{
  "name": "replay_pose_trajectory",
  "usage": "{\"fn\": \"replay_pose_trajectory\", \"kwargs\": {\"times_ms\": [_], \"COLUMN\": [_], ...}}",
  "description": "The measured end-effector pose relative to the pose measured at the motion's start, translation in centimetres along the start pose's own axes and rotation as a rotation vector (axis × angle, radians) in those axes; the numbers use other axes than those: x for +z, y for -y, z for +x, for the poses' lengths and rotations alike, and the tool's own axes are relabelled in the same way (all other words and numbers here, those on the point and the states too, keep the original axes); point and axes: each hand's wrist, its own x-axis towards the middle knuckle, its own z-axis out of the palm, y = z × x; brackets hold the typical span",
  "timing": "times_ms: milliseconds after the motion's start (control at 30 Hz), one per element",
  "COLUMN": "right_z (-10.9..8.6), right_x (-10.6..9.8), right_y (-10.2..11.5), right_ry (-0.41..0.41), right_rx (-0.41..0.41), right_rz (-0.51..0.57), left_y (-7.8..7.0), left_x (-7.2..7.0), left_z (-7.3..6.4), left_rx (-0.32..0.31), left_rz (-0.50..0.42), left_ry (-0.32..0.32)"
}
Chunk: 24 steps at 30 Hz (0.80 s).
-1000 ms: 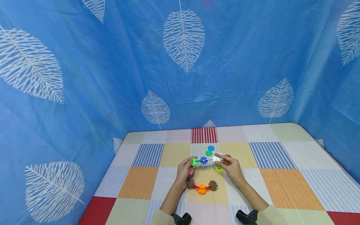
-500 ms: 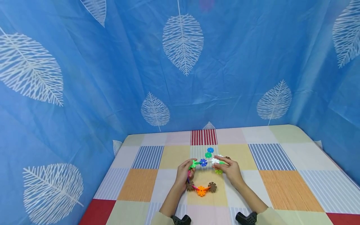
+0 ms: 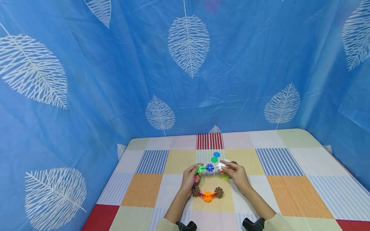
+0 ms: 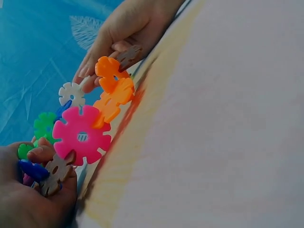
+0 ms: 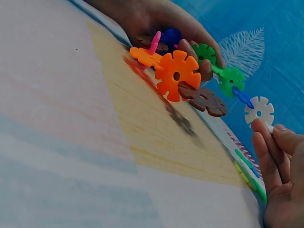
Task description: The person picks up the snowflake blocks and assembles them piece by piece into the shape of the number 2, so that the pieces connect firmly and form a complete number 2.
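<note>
My left hand (image 3: 189, 179) grips a chain of interlocking notched plastic discs by its green discs (image 5: 231, 80). My right hand (image 3: 238, 175) pinches a white disc (image 3: 221, 166) at the chain's other part. Between the hands a blue disc (image 3: 209, 167) links green to white. From my left hand the chain curves back through brown, pink (image 4: 81, 135) and orange discs (image 3: 207, 196) to a brown end disc (image 3: 219, 192). The right wrist view shows this end raised, with its shadow below. My left fingers hide some discs.
Loose discs lie on the patchwork tablecloth (image 3: 173, 205) beyond and under my right hand: blue (image 3: 216, 154), green (image 3: 214, 159), yellow-green (image 3: 225, 176) and a partly hidden brown one (image 3: 234, 162). A blue leaf-print curtain (image 3: 231, 80) stands behind the table.
Both hands stay nearly in place on the chain. The right fingers shift slightly at the white disc, and a green piece visible beside it half a second ago no longer shows.
</note>
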Motion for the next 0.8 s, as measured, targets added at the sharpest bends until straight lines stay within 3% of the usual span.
{"fn": "replay_pose_trajectory", "kwargs": {"times_ms": [233,567,800], "right_z": [0.1,-0.2,-0.1], "right_x": [-0.1,0.0,-0.2], "right_y": [-0.1,-0.3,-0.1], "right_ry": [0.011,0.056,0.074], "right_rx": [-0.006,0.017,0.006], "right_rz": [0.024,0.080,0.052], "left_y": [-1.8,-1.7,-1.2], "left_x": [0.9,1.0,0.9], "left_z": [-1.6,-2.1,-1.5], "left_rx": [0.024,0.050,0.070], "left_rz": [0.026,0.053,0.065], "left_ry": [0.017,0.033,0.029]}}
